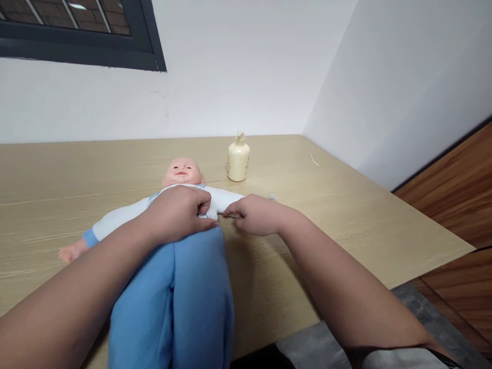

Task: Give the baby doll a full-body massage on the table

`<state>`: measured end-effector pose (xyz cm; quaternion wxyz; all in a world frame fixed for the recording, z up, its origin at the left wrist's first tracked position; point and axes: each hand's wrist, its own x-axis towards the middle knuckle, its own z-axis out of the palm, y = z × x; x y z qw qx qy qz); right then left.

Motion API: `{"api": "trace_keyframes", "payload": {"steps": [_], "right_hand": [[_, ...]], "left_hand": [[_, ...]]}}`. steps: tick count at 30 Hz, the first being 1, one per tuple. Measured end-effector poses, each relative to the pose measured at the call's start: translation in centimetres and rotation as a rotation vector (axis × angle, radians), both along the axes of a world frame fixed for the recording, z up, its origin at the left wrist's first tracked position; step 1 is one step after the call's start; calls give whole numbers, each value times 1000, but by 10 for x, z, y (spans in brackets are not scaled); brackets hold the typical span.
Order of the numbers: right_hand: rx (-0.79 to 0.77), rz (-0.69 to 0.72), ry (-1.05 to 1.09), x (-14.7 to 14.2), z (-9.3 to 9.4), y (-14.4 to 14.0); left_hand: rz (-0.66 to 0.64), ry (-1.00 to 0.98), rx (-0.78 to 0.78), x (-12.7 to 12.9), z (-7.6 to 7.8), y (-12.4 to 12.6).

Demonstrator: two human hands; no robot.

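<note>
A baby doll (pixel 183 171) lies on its back, head away from me, in a white top with blue cuffs and blue trousers (pixel 200 287). My left hand (pixel 180 212) rests over its chest, with fingers curled and thumb bent in at the waist, closed on the top. At the doll's arm on the right side, my right hand (pixel 255 214) pinches the white sleeve (pixel 226 199) from above. That arm's end is hidden behind my hand. The other arm stretches out to the left, its bare hand (pixel 73 251) showing past the blue cuff (pixel 90 238).
Behind the doll, to the right, stands a cream pump bottle (pixel 238 159). A thin white strip (pixel 314 160) lies farther right on the tan tabletop (pixel 346 220). White walls border the table; wooden panels (pixel 453 189) stand beyond its right edge.
</note>
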<state>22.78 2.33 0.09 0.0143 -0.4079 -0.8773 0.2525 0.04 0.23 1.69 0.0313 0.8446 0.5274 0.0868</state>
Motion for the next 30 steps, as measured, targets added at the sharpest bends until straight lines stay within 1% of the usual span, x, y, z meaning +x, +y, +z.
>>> {"api": "trace_keyframes", "payload": {"steps": [3, 6, 8, 10, 12, 15, 18, 21, 23, 26, 30], "right_hand": [[-73, 68, -93, -3, 0, -6], [-153, 87, -194, -5, 7, -12], [-146, 45, -212, -3, 12, -13], [-134, -16, -175, 0, 12, -10], [-190, -44, -47, 1, 5, -4], [-367, -103, 232, -4, -14, 5], [-532, -241, 493, -15, -32, 9], [-651, -353, 732, -29, -42, 9], [-697, -392, 817, -38, -47, 8], [-726, -439, 867, -47, -51, 3], [-812, -464, 858, -45, -52, -13]], "left_hand": [[1, -19, 4, 0, -1, 0], [3, -65, 7, 0, 0, -2], [5, -125, 0, 0, 1, -3], [18, -214, -24, -1, 1, -3], [40, -315, -57, -3, 0, -2], [74, -422, -80, -5, -3, 0], [84, -448, -66, -7, -5, 2], [99, -430, -40, -7, -6, 3], [110, -419, -20, -7, -6, 2], [115, -410, -1, -7, -7, 1], [114, -415, 3, -8, -8, 2]]}}
